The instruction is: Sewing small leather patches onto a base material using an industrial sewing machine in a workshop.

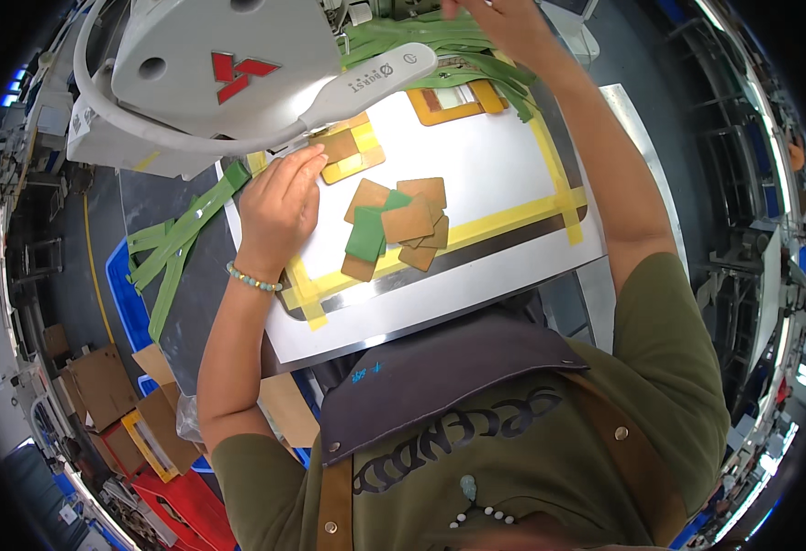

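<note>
My left hand lies flat on the white work plate, its fingertips by a small brown patch set in a yellow-taped frame under the grey sewing machine head. My right hand reaches to the far side and rests on a pile of green strips; whether it grips one I cannot tell. A loose heap of brown and green square patches sits mid-plate, right of my left hand.
More green strips hang off the table's left edge. A second yellow-framed template lies at the back. A blue bin, cardboard boxes and red crates stand on the floor at left.
</note>
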A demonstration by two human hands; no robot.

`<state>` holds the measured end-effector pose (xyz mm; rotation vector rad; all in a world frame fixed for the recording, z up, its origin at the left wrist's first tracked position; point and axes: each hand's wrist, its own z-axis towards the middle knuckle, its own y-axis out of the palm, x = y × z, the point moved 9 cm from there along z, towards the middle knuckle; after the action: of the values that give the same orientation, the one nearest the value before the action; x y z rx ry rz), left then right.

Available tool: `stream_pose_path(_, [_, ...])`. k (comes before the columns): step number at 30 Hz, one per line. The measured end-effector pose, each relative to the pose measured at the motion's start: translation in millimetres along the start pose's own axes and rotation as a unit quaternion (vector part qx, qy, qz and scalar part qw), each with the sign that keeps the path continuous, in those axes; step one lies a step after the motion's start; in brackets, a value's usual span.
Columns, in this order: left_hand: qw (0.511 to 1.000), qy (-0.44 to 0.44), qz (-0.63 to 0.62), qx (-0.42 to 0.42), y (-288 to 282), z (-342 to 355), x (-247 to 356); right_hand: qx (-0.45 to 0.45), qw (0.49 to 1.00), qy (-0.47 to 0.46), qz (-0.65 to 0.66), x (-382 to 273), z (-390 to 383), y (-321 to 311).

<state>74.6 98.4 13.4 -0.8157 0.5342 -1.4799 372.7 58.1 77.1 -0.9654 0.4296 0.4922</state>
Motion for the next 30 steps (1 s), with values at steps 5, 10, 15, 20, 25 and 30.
stream_pose_path(5, [1.000, 0.005, -0.002, -0.003, -2.5, -0.9, 1.5, -0.095, 0.980, -0.121, -0.122, -41.6, -12.9, 35.3])
stream_pose_path(10, [1.000, -0.003, -0.001, -0.006, -1.7, -2.7, -1.1, -0.027, 0.987, -0.106, -0.117, -34.7, -14.8, 66.3])
stream_pose_path(15, [1.000, 0.015, 0.000, 0.000, -3.5, 0.4, -1.3, 0.017, 0.974, -0.125, -0.186, -5.1, -4.4, 80.1])
stream_pose_path(20, [1.000, 0.013, -0.003, -0.013, -0.3, 2.7, -1.0, 0.051, 0.994, -0.043, -0.083, 13.0, 0.8, 62.8])
stream_pose_path(25, [1.000, -0.002, -0.020, -0.005, -1.4, -2.6, -2.3, -0.040, 0.990, 0.063, 0.119, -2.4, 2.8, 32.4])
stream_pose_path(30, [1.000, 0.005, -0.026, -0.012, -0.5, -1.9, -1.4, -0.265, 0.964, 0.022, 0.031, -41.6, -32.2, 84.4])
